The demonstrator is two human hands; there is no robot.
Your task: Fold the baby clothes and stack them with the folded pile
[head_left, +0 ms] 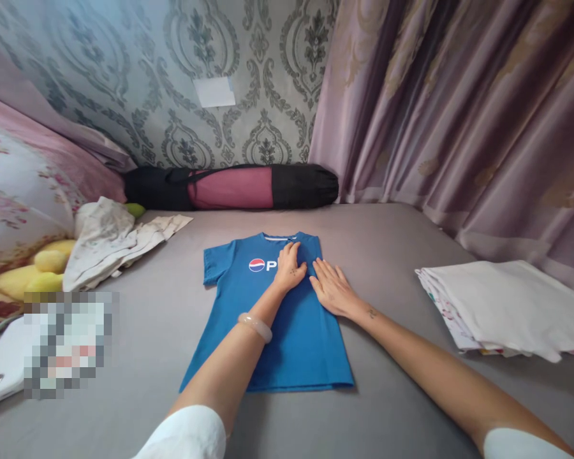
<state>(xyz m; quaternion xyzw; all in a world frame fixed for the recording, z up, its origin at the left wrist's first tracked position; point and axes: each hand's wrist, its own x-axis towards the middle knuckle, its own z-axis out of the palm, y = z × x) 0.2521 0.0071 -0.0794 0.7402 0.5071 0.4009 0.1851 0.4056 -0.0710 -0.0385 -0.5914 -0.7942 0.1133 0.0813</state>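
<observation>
Pressing down, gripping nothing, with open left hand (289,268) and open right hand (332,288) on a light, limp blue Pepsi T-shirt (296,357) lying flat mid-frame on a grey bed (392,255), the soft cloth probably easiest to take by its hem (306,384).

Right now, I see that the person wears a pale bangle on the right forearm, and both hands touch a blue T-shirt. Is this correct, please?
No: the pale bangle is on the left forearm, not the right, as the head view shows. The left hand and right hand do touch the blue T-shirt.
</observation>
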